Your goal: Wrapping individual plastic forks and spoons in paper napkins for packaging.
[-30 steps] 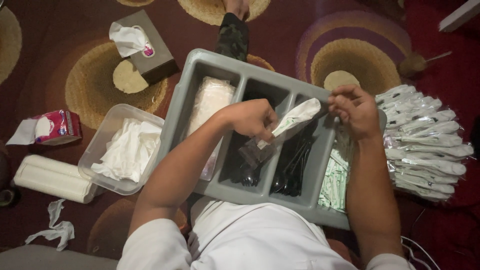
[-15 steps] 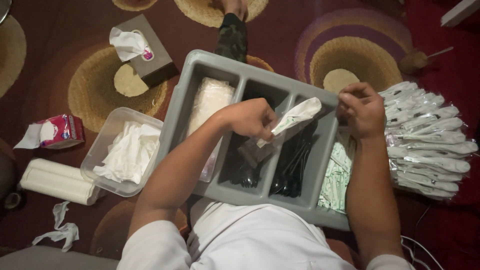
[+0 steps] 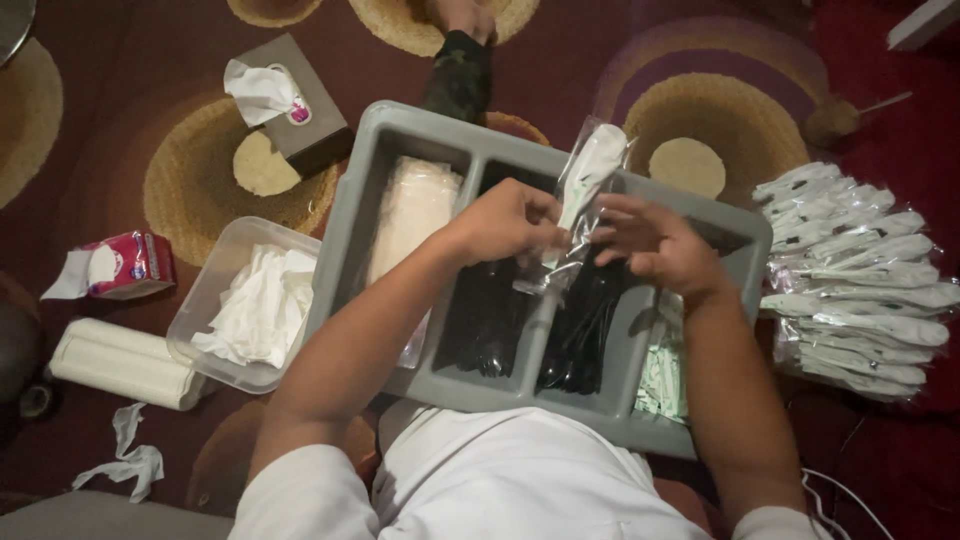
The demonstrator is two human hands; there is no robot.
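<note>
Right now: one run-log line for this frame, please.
left hand: holds clear sleeve with white napkin | right hand: at sleeve, touch unclear | grey divided tray: on lap, black cutlery inside | finished packs: right side

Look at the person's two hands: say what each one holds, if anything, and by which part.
The left hand pinches the lower end of a clear plastic sleeve with a white napkin inside. The right hand touches the same end, fingers spread.
</note>
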